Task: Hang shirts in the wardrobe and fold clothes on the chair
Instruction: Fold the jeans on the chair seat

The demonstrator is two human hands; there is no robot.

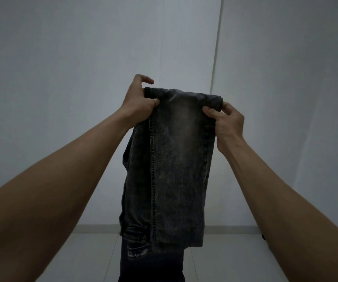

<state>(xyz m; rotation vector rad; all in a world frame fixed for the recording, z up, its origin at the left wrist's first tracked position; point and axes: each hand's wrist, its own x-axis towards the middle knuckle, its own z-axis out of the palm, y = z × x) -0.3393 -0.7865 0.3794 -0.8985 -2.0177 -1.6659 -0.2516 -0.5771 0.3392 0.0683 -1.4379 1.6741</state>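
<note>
Holding up a pair of dark, faded jeans [176,169] at arm's length before a pale wall [72,58]. The left hand [138,103] pinches one top corner between thumb and curled fingers, its forefinger hooked free above the cloth. The right hand [228,121] pinches the opposite corner between thumb and fingertips. The grips sit at the two ends of the upper edge, apparently so that the cloth hangs flat and its own weight pulls the layers straight. The jeans seem doubled over: a second layer with a torn patch hangs lower behind the front one, above the tiled floor [235,259]. By this reading the fold is partly made and needs another halving. Neither chair nor wardrobe is in view.
</note>
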